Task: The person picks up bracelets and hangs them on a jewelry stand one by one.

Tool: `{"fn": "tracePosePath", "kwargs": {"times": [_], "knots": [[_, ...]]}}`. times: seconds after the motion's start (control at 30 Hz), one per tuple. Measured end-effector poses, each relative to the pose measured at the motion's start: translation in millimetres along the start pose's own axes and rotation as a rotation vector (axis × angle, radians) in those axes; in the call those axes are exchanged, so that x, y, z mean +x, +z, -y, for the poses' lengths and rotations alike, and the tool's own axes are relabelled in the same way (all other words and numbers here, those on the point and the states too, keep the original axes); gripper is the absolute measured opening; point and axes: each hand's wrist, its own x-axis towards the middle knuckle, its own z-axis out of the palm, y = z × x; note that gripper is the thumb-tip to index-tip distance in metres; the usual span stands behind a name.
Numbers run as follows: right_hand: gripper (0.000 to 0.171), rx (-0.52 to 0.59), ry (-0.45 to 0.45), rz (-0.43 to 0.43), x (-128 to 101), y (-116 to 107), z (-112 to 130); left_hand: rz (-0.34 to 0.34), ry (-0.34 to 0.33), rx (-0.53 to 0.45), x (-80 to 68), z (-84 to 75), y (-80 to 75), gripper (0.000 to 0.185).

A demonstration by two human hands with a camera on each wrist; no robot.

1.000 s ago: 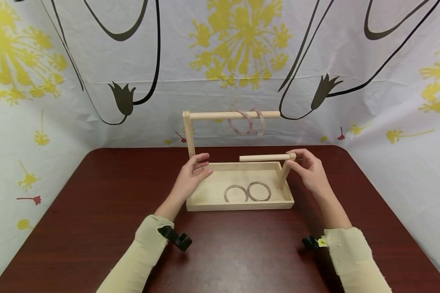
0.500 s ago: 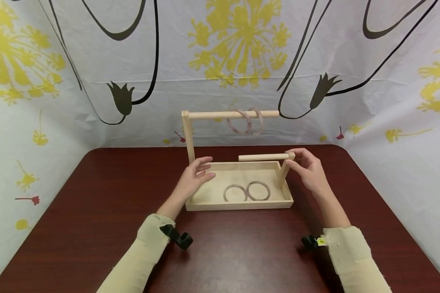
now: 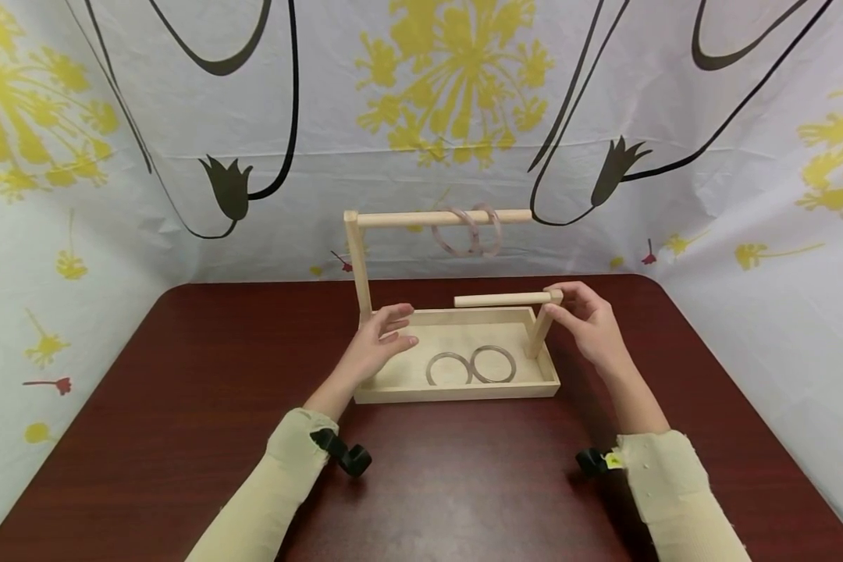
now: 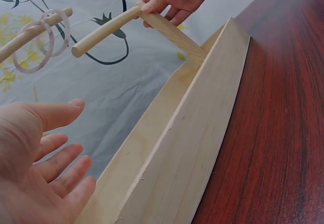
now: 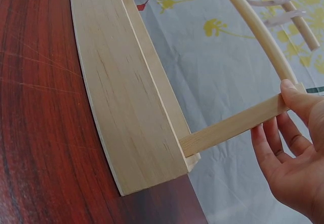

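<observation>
A shallow wooden tray (image 3: 457, 394) stands on a dark red table. A tall post at its back left carries a long bar (image 3: 407, 219) with two pinkish bangles (image 3: 467, 232) hanging on it. Two grey rings (image 3: 449, 368) (image 3: 493, 364) lie flat in the tray. My right hand (image 3: 579, 320) pinches the top of the short post (image 3: 538, 334) at the tray's right end, where a short bar (image 3: 499, 300) juts left; the thumb (image 5: 298, 100) lies on the joint. My left hand (image 3: 382, 337) hovers over the tray's left end with its fingers (image 4: 61, 160) relaxed, holding nothing.
The table (image 3: 183, 375) is backed on three sides by a white cloth with yellow flowers and black lines (image 3: 239, 117). The tray's long wooden wall (image 4: 192, 133) fills the left wrist view. Black wrist-camera mounts (image 3: 344, 457) sit on both sleeves.
My left hand has drifted a little right, from beside the tall post to over the tray's left end. The right hand stays on the short post.
</observation>
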Motion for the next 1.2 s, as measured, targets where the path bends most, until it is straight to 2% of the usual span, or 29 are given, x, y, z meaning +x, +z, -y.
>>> {"fn": "tracePosePath", "kwargs": {"times": [0.47, 0.87, 1.2], "knots": [[0.029, 0.012, 0.004, -0.002, 0, 0, 0, 0.046, -0.009, 0.002, 4.1, 4.6, 9.7, 0.062], [0.027, 0.032, -0.006, -0.003, 1, 1, 0, 0.13, -0.008, 0.039, 8.9, 11.0, 14.5, 0.062], [0.029, 0.02, -0.001, -0.008, 0, 1, 1, 0.215, -0.033, 0.083, 14.6, 15.0, 19.6, 0.061]]}}
